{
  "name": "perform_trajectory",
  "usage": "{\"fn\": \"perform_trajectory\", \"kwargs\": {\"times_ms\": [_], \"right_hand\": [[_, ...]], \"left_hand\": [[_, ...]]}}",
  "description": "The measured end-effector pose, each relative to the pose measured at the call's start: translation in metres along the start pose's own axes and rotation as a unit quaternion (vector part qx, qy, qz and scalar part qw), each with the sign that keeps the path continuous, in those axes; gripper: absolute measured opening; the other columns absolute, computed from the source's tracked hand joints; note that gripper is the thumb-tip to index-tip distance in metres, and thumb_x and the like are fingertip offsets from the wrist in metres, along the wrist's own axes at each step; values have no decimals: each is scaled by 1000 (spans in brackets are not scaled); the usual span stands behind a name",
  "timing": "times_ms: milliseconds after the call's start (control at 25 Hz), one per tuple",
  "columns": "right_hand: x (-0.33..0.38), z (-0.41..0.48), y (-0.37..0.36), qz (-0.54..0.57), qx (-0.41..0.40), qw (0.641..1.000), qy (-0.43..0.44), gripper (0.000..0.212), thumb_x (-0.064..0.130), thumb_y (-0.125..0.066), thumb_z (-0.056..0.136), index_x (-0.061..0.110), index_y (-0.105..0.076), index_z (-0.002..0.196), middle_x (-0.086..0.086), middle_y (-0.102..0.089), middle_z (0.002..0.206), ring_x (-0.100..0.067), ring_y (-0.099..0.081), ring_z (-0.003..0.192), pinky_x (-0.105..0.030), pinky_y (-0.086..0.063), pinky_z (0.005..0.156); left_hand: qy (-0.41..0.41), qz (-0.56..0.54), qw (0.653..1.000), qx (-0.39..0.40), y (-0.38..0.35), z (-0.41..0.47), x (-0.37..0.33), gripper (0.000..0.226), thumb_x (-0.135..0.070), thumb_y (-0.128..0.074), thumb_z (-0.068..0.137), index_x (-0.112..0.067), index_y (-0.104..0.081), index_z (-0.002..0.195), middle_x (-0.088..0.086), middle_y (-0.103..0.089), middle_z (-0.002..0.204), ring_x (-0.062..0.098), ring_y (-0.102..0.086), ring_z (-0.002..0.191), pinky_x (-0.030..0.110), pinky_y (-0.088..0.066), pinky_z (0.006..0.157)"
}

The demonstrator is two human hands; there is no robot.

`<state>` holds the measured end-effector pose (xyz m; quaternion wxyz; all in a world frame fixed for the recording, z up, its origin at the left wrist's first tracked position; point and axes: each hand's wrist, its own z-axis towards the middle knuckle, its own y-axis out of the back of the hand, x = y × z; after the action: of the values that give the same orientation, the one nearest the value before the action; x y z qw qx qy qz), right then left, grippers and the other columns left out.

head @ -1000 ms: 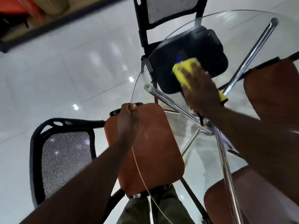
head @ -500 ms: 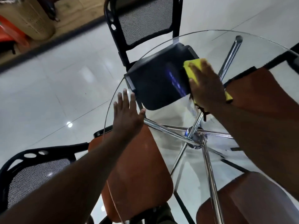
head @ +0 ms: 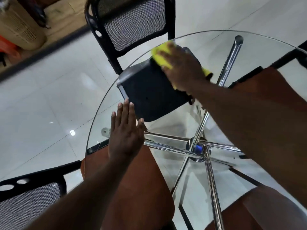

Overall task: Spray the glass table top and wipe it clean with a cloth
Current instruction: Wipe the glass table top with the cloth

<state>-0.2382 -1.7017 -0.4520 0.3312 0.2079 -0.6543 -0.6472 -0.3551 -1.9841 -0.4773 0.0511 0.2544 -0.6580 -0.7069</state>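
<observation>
A bright yellow folded cloth (head: 162, 54) lies flat on the round clear glass tabletop (head: 269, 52), towards its far left rim. It sits over the spot where a black padded chair seat (head: 149, 97) shows through the glass. The person's right hand (head: 182, 68) covers most of the cloth, palm down, with its fingers stretched out and pressing on it. Yellow edges show beyond the fingertips and by the wrist. The left hand (head: 125, 133) lies flat on the glass near the left rim, well apart from the cloth. Its fingers are straight and close together, its thumb is out to the side, and it holds nothing. Beneath the glass, shiny chrome tube legs (head: 211, 180) spread out from a central chrome hub (head: 197, 147). The black seat belongs to a black mesh-backed chair (head: 132, 22) standing at the far side of the tabletop. A reddish-brown padded chair seat (head: 132, 188) is tucked under the near left edge, below the left forearm. Its black mesh backrest (head: 25, 205) shows at the lower left. Another reddish-brown seat (head: 265, 211) shows under the glass at the lower right. All of it stands on a glossy white tiled floor (head: 41, 105). A beige slatted cylindrical appliance (head: 20, 29) stands in the upper left corner.
</observation>
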Motion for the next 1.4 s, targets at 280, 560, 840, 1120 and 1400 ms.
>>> {"fn": "perform_trajectory", "kwargs": {"times_ms": [280,560,840,1120,1400], "right_hand": [[62,-55,-18,6,-138,979,-149,63,43,-42,100,25,-50,160,-20,-40,168,-39,-41,155,-57,-37,122],[15,30,-11,6,-13,997,-70,59,46,-35,105,47,-34,164,-6,-26,177,-28,-31,160,-45,-33,125],[-12,-178,2,-41,-109,964,-239,63,43,-40,106,24,-37,166,-22,-30,172,-41,-36,156,-55,-37,122],[-135,-158,26,-95,-149,969,-173,51,42,-44,109,36,-48,160,-7,-46,166,-29,-47,151,-50,-51,109],[-111,-250,27,-68,-152,902,-398,61,45,-38,106,29,-37,165,-17,-31,173,-36,-31,160,-54,-36,121]], "left_hand": [[5,17,1000,19,5,0,-5,65,-43,-23,110,-10,-14,165,7,-5,174,20,3,161,46,-6,131],[1,-4,1000,12,3,1,-2,67,-46,-23,109,-12,-14,165,4,-6,174,18,2,161,40,-1,131],[-29,30,998,38,7,0,-19,65,-41,-20,109,-6,-14,164,13,-4,174,31,3,161,55,-7,129],[-185,49,980,46,-25,60,-129,67,-48,-27,109,-8,-23,163,11,-16,172,27,-13,160,52,-15,129],[-257,31,963,73,-41,68,-176,65,-45,-27,109,-12,-19,165,5,-12,174,19,-3,161,50,-8,130]]}}
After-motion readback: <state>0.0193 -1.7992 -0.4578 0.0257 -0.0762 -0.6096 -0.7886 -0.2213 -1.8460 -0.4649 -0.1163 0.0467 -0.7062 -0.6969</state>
